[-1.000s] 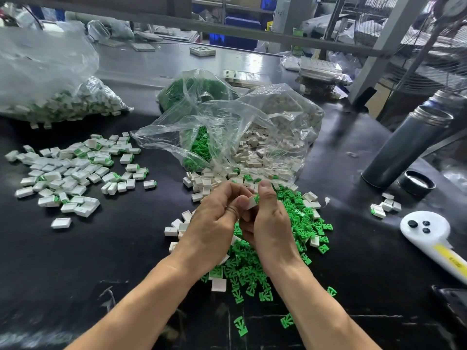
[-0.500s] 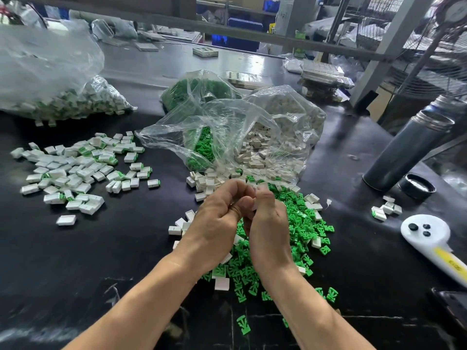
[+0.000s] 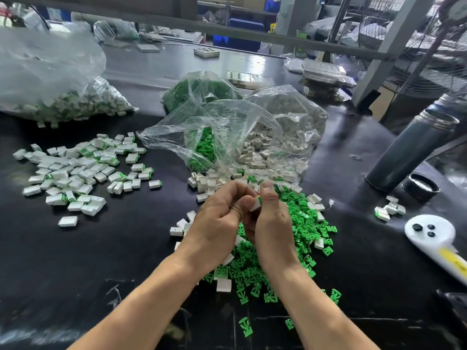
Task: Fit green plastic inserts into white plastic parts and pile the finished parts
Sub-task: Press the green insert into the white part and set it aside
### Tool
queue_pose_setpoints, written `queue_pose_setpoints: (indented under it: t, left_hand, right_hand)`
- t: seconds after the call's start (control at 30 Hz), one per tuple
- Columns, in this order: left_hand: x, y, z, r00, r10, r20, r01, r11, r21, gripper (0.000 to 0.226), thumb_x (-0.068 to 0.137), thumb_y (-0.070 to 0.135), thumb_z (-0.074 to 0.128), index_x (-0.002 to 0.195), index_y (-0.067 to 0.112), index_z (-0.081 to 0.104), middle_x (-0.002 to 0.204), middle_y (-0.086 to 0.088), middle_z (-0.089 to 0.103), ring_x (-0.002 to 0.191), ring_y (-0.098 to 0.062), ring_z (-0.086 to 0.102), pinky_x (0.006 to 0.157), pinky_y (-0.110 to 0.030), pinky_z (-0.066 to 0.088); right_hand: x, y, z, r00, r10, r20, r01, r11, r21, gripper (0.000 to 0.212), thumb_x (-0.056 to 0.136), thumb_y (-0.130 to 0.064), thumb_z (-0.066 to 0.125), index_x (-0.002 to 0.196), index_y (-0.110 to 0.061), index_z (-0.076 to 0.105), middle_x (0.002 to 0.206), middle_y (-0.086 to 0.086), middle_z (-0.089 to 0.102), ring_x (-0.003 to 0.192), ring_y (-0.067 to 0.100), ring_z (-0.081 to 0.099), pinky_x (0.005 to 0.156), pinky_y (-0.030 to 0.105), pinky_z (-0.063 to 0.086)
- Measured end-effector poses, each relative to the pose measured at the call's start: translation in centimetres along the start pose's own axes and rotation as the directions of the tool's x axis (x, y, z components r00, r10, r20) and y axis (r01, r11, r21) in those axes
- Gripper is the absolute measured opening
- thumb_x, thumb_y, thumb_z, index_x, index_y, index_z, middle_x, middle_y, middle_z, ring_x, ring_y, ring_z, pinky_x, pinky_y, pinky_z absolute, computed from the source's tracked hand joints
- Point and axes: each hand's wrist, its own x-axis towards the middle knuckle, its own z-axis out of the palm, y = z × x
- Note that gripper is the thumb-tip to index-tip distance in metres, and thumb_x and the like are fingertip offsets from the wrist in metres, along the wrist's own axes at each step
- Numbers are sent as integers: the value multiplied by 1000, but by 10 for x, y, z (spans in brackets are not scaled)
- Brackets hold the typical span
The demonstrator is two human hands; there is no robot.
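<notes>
Dark and shiny, the desk [image 3: 75, 261] is sitting in a busy workshop with shelves and racks behind it. Two hands are meeting just above the middle of it. The left hand [image 3: 217, 223] is curling its fingers around something, but I cannot tell what, because the fingers are hiding it. The right hand [image 3: 271, 223] is pinching a small white part [image 3: 255, 205] with its thumb on top, and a tiny bit of green is peeking out at its edge. I think an insert is being pushed into it. Right under the hands, a heap of green inserts [image 3: 300, 223] is lying, with loose white parts mixed in. Behind the hands, a clear bag [image 3: 252, 137] is spilling out more of both. Off to the left, well apart from the hands, the finished pile [image 3: 75, 173] is spreading out. A gray flask [image 3: 409, 147] is standing on the right. What could go wrong? If the insert is going in crooked, it could jam or snap. The part is little and smooth, so it could slip from the thumb and drop into the green heap, where it would be hard to find.
</notes>
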Motion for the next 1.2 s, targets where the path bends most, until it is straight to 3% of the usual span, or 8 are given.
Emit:
queue_pose_setpoints:
  t: [0.1, 0.2, 0.33, 0.47, 0.83, 0.93, 1.1, 1.2]
  left_hand:
    - [-1, 1, 0, 1000, -7, -17, 7, 1000, 21, 17, 105, 18, 54, 93, 22, 66, 81, 8, 67, 80, -9, 62, 77, -25, 53]
    - [-1, 3, -6, 995, -15, -102, 21, 998, 54, 16, 104, 19, 59, 90, 24, 67, 82, 10, 69, 79, -5, 62, 77, -23, 52]
    - [2, 4, -16, 977, -33, -209, 60, 991, 122, 12, 101, 19, 63, 92, 25, 69, 87, 5, 75, 84, -15, 71, 82, -36, 59]
    - [0, 5, -19, 978, -20, -206, 58, 982, 179, 13, 99, 17, 66, 92, 27, 70, 87, 8, 74, 80, -14, 72, 80, -40, 61]
    - [1, 0, -20, 974, -18, -224, 68, 974, 217, 9, 97, 21, 69, 94, 30, 71, 88, 11, 75, 82, -11, 72, 82, -44, 61]
    - [1, 2, -19, 971, -9, -240, 55, 981, 188, 9, 97, 22, 70, 94, 30, 71, 88, 12, 75, 81, -9, 73, 81, -41, 62]
    - [0, -1, -18, 979, -20, -205, 62, 978, 199, 8, 97, 21, 70, 95, 28, 71, 88, 10, 75, 84, -12, 73, 82, -45, 62]
    - [-1, -1, -18, 984, -5, -177, 46, 972, 231, 9, 95, 23, 72, 97, 31, 70, 89, 14, 74, 83, -7, 71, 79, -33, 61]
  right_hand:
    - [-1, 3, -4, 1000, -2, -8, 2, 1000, -10, 71, 109, -51, 27, 52, -37, 66, 43, -17, 45, 40, -2, 41, 44, 10, 32]
    - [1, 5, -12, 996, -24, -80, 13, 991, -132, 62, 101, -63, 34, 64, -24, 64, 50, -13, 47, 48, 3, 40, 51, 22, 32]
    - [3, 3, -24, 981, -183, -63, 164, 960, -227, 27, 100, -45, 60, 84, -24, 67, 68, -13, 62, 61, 3, 53, 57, 18, 41]
    - [3, 4, -24, 988, -154, -5, 148, 955, -256, 5, 98, -29, 71, 96, -24, 72, 82, -7, 72, 72, 4, 64, 65, 18, 50]
    - [9, 6, -27, 995, -55, -84, 37, 980, -197, 10, 97, -22, 70, 87, -21, 71, 75, -3, 73, 61, 4, 62, 57, 18, 49]
    - [8, 4, -28, 999, -17, -34, 12, 989, -144, 9, 97, -27, 71, 91, -21, 72, 79, -3, 74, 63, 2, 63, 52, 13, 45]
    - [6, 3, -27, 999, -33, 23, 36, 983, -182, 10, 96, -29, 72, 92, -20, 74, 79, -4, 74, 66, 3, 63, 59, 16, 47]
    - [5, 2, -29, 1000, -16, -13, 13, 984, -180, 12, 97, -27, 71, 88, -21, 74, 77, 0, 73, 63, 6, 60, 56, 17, 45]
